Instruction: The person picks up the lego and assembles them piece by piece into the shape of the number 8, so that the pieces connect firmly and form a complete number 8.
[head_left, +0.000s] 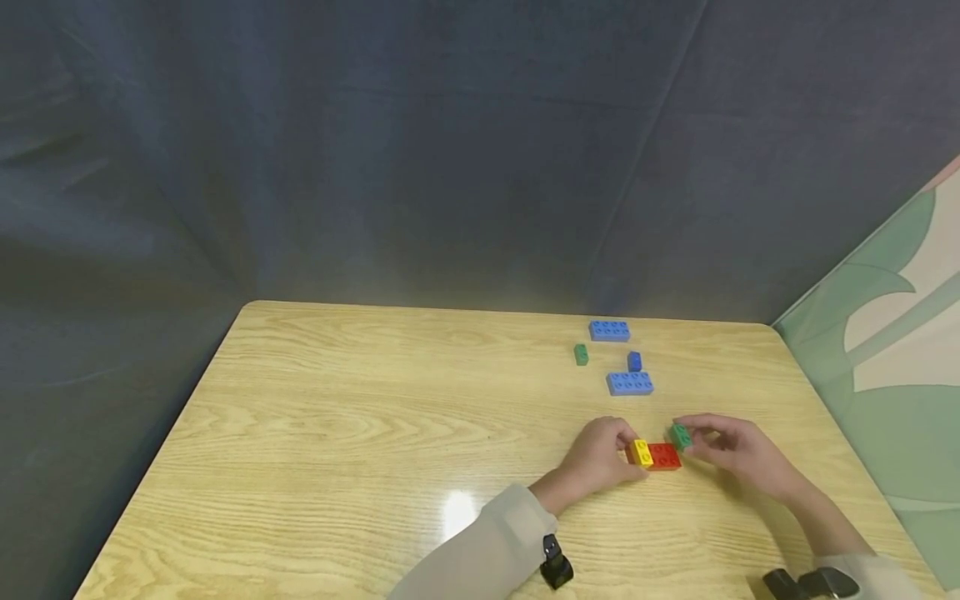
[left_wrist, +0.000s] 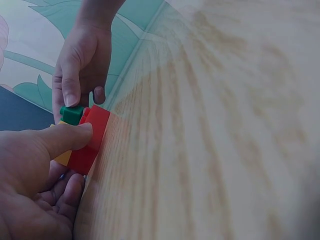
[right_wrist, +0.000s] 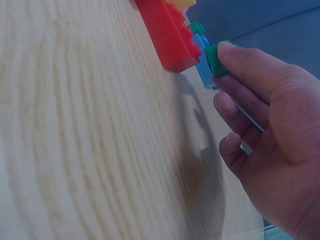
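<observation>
Near the wooden table's (head_left: 337, 433) right edge, a red plastic brick (head_left: 664, 457) topped by a small yellow brick (head_left: 642, 452) is gripped by the left hand (head_left: 600, 457); a small green brick (head_left: 680, 436) is pinched by the right hand (head_left: 731, 450).

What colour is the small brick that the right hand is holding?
Green. The right hand pinches the small brick beside the red brick; the head view shows it best.

1. Left hand (head_left: 600, 457): low on the table, thumb and curled fingers (left_wrist: 67, 192) gripping something, beige sleeve at wrist.
2. Right hand (head_left: 731, 450): alongside, fingertips (right_wrist: 235, 52) pinching a small piece, remaining fingers curled.
</observation>
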